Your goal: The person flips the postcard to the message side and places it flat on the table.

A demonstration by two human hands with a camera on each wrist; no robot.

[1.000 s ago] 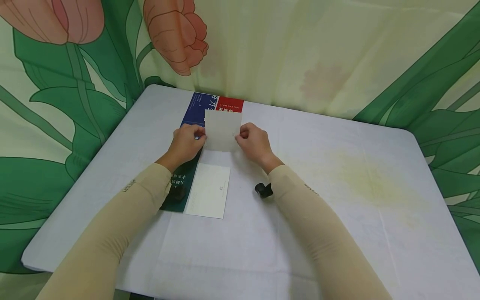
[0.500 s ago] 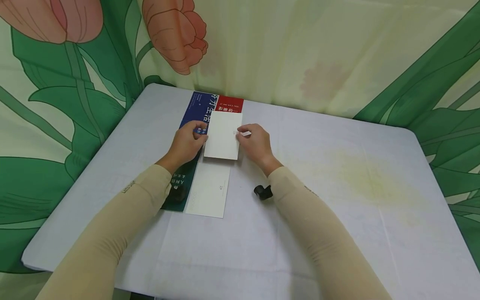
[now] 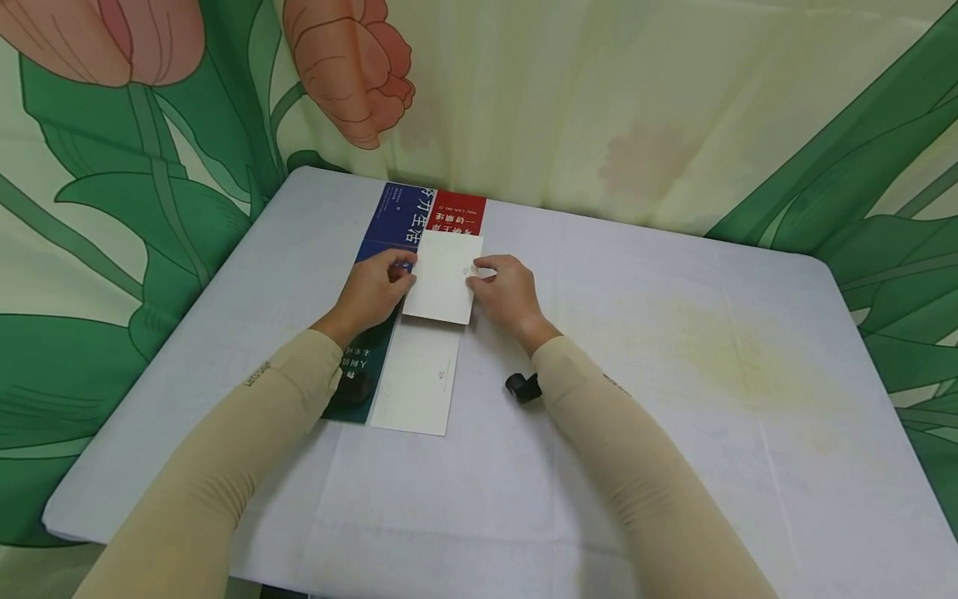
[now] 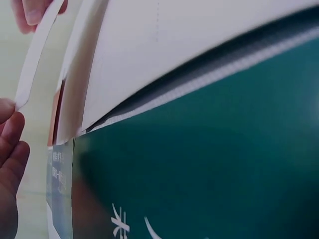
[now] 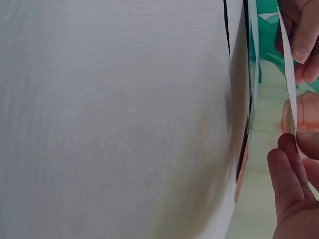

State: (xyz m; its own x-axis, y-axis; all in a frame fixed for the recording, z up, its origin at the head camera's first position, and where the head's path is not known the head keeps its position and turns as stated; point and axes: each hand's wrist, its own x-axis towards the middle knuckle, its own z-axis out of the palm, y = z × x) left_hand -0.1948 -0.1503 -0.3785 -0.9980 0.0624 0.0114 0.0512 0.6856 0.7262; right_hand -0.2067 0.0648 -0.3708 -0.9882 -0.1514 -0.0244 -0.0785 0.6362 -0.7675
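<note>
The left hand [image 3: 374, 287] pinched one side edge of a white card [image 3: 443, 279] between thumb and fingers, while the right hand [image 3: 507, 289] pinched the opposite edge. The white card was held raised above the table [image 3: 674, 374], partly hiding a red card [image 3: 462, 210]; a second white card [image 3: 415, 383] lay nearer the person, beside a green card [image 3: 367, 362].

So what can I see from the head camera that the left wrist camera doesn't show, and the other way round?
Only the head view: the left sleeve, the right sleeve, and a small black object against the right one.

Only the left wrist view: the held white card seen nearly edge-on, as a thin strip.

Both views: the left hand and right hand pinching that card, plus the lower white card beside the dark green card.
</note>
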